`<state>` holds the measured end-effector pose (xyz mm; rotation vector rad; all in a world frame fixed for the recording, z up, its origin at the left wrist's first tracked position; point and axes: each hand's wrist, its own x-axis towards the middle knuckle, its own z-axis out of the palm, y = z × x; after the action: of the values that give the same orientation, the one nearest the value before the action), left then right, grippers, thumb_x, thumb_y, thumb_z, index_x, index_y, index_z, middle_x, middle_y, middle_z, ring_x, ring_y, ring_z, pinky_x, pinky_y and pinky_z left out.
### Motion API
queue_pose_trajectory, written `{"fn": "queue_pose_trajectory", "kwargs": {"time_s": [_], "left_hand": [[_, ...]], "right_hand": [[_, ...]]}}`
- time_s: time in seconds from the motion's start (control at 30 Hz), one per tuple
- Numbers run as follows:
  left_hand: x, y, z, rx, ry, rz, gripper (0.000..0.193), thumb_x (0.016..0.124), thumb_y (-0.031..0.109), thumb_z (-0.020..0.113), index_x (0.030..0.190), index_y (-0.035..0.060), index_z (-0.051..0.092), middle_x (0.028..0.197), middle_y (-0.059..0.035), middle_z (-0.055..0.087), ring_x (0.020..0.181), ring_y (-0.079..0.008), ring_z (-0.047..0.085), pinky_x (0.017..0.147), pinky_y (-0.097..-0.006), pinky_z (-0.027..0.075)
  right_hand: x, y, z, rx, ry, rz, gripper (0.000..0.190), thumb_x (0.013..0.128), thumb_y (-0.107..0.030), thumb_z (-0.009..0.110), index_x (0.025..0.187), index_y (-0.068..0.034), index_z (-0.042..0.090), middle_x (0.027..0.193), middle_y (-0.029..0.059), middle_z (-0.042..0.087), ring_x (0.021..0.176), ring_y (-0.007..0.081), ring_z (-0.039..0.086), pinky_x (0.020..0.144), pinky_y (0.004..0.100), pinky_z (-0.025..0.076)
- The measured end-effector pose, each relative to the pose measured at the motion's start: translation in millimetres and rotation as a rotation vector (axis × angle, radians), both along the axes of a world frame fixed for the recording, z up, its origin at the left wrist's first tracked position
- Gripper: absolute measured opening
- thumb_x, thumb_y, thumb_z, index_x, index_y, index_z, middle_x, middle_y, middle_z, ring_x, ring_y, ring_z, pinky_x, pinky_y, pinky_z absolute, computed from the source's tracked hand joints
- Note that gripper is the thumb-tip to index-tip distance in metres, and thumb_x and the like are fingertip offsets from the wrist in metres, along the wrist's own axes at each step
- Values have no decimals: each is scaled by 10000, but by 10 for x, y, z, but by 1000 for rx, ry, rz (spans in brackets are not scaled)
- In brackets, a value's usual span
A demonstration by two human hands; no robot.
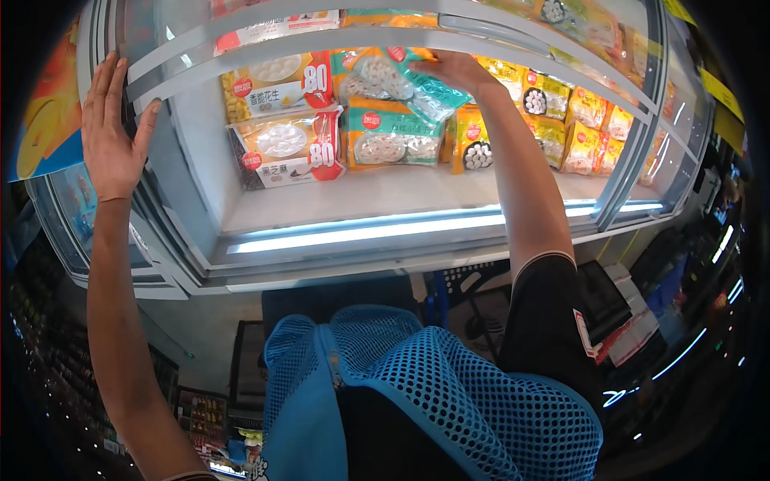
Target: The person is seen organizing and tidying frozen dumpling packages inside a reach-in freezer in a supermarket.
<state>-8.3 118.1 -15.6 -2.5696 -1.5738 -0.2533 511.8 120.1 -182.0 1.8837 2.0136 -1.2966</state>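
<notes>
My right hand reaches into a display freezer and grips the upper right corner of a teal and orange plastic bag of frozen food, which is tilted. Beneath it lies a similar teal and orange bag. To the left, two orange, white and red bags are stacked one over the other. A yellow bag sits right of the teal ones, near my forearm. My left hand rests with fingers extended on the freezer's left frame, beside the sliding lid's edge, and holds nothing.
The sliding glass lid's frame crosses above the bags. More yellow bags fill the right side. A lit strip runs along the freezer's front edge. Another freezer adjoins at left. A black plastic crate is below the front edge.
</notes>
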Motion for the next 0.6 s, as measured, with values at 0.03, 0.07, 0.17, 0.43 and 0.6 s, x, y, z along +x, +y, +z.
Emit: {"fn": "queue_pose_trajectory", "kwargs": {"time_s": [0.03,0.07,0.17,0.43,0.6], "left_hand": [[16,11,-10,0,1,-3,702,1031,421,657,1638,146,437,1697,-62,419,1582,-285,366,1301,-511,259],[32,21,-16,-4,-4,-3,699,1032,422,656,1639,153,437,1698,-58,418,1581,-285,367,1302,-514,257],[15,9,-15,-10,-24,-4,693,1035,428,652,1640,169,437,1702,-49,415,1581,-285,369,1302,-520,254],[39,28,16,1,24,9,697,999,420,710,1591,118,499,1651,-81,484,1546,-296,417,1268,-462,328],[-1,17,-4,-22,-18,-5,695,1033,432,652,1646,189,430,1705,-40,411,1579,-284,373,1302,-528,258]], "right_hand": [[-55,48,-70,0,1,-3,702,940,-661,698,1428,-158,659,1287,119,731,1211,293,661,1078,395,492],[-109,136,-155,-129,-50,99,694,943,-653,690,1429,-159,658,1296,129,727,1229,309,657,1072,397,492],[-323,229,-305,-313,-61,226,679,943,-611,699,1423,-132,664,1332,159,715,1272,330,649,1056,417,492],[-239,339,-1050,-258,-9,290,793,979,-536,695,1570,-56,472,1536,198,574,1441,341,521,1196,421,408],[-11,317,-1009,-176,-36,308,790,980,-537,693,1569,-58,473,1532,198,576,1440,345,521,1196,425,408]]}}
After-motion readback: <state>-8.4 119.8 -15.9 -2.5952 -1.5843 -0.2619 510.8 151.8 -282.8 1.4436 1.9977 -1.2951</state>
